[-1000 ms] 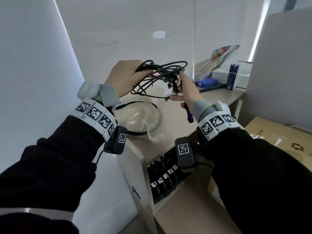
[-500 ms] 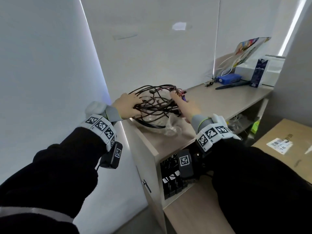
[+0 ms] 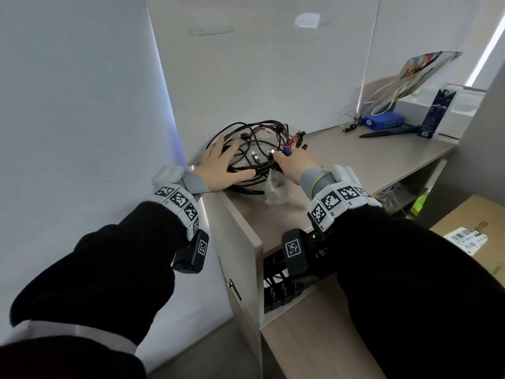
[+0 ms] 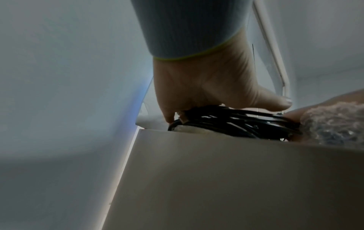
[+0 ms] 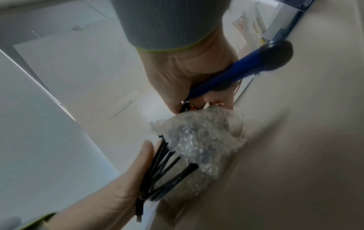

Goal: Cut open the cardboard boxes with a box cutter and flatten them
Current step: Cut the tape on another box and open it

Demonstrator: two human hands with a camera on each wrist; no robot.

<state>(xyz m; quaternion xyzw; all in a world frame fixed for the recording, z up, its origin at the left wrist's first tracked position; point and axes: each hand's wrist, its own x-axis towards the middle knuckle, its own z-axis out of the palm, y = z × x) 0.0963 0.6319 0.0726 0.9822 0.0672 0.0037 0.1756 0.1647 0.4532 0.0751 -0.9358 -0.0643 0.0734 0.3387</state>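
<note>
A tangle of black and red cables (image 3: 254,149) lies on bubble wrap (image 3: 276,191) at the left end of the shelf top (image 3: 369,160). My left hand (image 3: 221,165) rests flat on the bundle with fingers spread. My right hand (image 3: 293,162) touches the cables' right side. In the right wrist view that hand (image 5: 187,70) grips the blue-handled box cutter (image 5: 246,66) in its palm; the blade is hidden. A brown cardboard box (image 3: 478,236) with a shipping label sits low at the right.
A white wall stands close on the left and behind. Further right on the shelf top lie a blue case (image 3: 382,122), a black pen (image 3: 388,131), a white box (image 3: 410,108) and a dark blue carton (image 3: 434,113). Black items (image 3: 276,285) fill the lower shelf.
Both hands came down with the cable bundle from mid-air onto the bubble wrap on the shelf top. The left hand has loosened from gripping the cables to lying flat on them.
</note>
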